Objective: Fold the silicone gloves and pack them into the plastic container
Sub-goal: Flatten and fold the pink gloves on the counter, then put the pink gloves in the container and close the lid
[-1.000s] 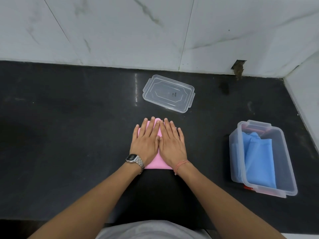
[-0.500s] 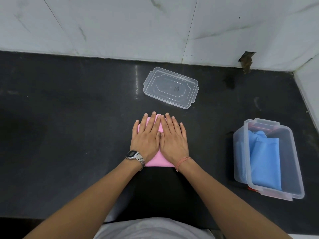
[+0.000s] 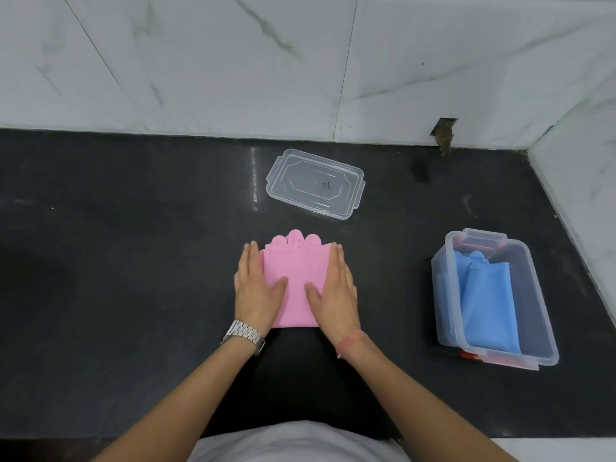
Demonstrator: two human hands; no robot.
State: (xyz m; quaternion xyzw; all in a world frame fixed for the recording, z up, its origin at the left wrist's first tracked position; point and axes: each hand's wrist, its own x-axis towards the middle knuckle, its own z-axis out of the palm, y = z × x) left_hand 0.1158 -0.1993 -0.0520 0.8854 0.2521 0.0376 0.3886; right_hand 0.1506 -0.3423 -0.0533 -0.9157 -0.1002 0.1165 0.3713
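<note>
A folded pink silicone glove (image 3: 295,278) lies flat on the black counter, its fingertips pointing toward the wall. My left hand (image 3: 255,288) rests along its left edge and my right hand (image 3: 335,291) along its right edge, both flat with the thumbs lying on the pink surface. Neither hand grips it. At the right stands a clear plastic container (image 3: 540,335) with a folded blue glove (image 3: 483,301) inside.
The container's clear lid (image 3: 315,183) lies on the counter behind the pink glove. White marble-look tiles (image 3: 300,68) form the back wall and the right side wall. A dark hole (image 3: 443,135) marks the wall's base.
My hands have slid apart from the middle of the pink glove to its left and right edges, uncovering its centre and fingertips.
</note>
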